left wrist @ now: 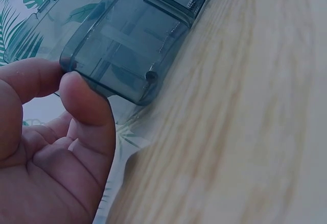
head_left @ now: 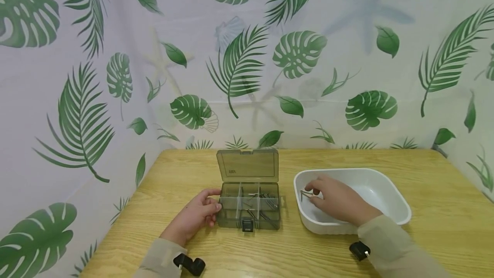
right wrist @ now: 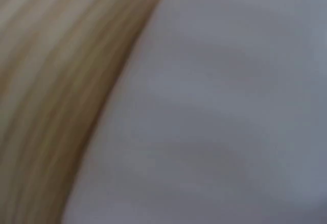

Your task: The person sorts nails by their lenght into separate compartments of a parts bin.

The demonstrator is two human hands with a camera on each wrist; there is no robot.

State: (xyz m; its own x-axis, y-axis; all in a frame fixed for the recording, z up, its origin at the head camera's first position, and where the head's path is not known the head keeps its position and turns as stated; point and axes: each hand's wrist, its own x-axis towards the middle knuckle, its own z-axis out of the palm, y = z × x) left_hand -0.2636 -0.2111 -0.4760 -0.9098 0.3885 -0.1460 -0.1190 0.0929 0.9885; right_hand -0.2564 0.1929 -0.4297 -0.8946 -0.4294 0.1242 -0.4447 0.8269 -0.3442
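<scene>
A smoky see-through compartment box (head_left: 248, 205) stands on the table, its lid (head_left: 248, 166) raised at the back. Thin metal pieces like nails or screws (head_left: 269, 200) lie in several compartments. My left hand (head_left: 197, 213) grips the box's left side; in the left wrist view, thumb (left wrist: 87, 101) and forefinger pinch a corner. Inside the white tray (head_left: 401, 213), at its left end, my right hand (head_left: 337, 198) has thumb and forefinger on thin nail-like pieces (head_left: 306, 193). Exactly how many it holds is unclear. The right wrist view is blurred and shows no fingers.
The wooden table (head_left: 247, 256) carries the box on the left and the tray on the right, a narrow gap between them. A leaf-print cloth (head_left: 247, 76) hangs behind and along both sides. Each sleeve bears a black wrist camera (head_left: 189, 264).
</scene>
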